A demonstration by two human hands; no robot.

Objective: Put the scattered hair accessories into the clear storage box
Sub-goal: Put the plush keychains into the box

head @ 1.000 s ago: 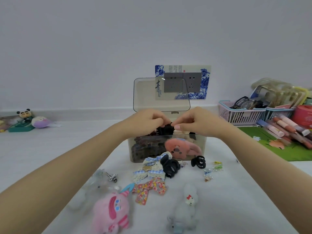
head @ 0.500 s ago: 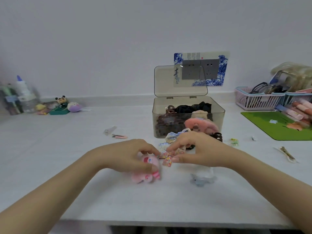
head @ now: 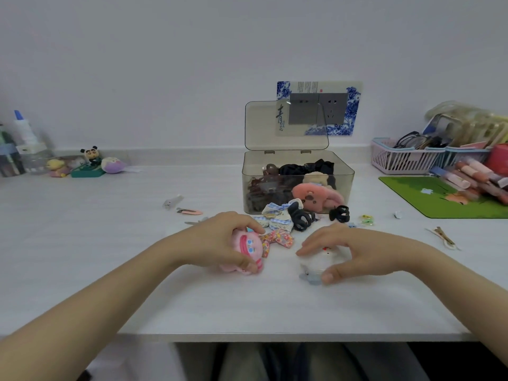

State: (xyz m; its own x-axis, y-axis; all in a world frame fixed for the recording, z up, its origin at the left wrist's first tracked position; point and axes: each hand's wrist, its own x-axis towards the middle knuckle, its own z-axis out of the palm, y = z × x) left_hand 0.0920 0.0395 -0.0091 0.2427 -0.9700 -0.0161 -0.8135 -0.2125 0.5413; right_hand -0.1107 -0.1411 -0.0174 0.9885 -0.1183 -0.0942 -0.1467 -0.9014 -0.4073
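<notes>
While the white bench carries everything, the clear storage box stands open at its back, lid upright, already holding dark scrunchies and a pink plush. Just in front lie a gingham bow and black claw clips. The left hand grips a pink plush clip; the right hand curls around a white plush clip.

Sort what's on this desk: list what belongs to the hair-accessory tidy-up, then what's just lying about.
Job: clear plastic storage box, pink plush clip, white fluffy clip, floral fabric bow, black claw clips.

Lying about: green mat, pink plastic basket, panda figurine.
</notes>
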